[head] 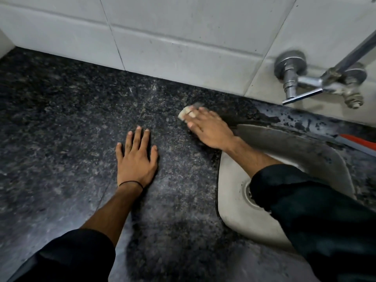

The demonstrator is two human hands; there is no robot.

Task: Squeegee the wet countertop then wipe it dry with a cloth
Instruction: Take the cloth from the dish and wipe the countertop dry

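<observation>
The dark speckled granite countertop (pixel 67 110) fills the view, with a dull, streaky sheen. My left hand (pixel 136 157) lies flat on it, fingers spread, holding nothing. My right hand (pixel 207 129) reaches across the sink's far left corner and presses a small pale cloth (pixel 182 113) onto the counter near the wall; only a bit of the cloth shows past my fingertips. An orange-and-grey squeegee (pixel 358 142) lies behind the sink at the right edge, mostly cut off. Wet blotches (pixel 293 119) show on the strip behind the sink.
A steel sink (pixel 230 200) with a drain is set into the counter at the right, partly under my right forearm. A chrome wall tap (pixel 301 82) juts out above it. The white tiled wall (pixel 162 37) bounds the counter at the back.
</observation>
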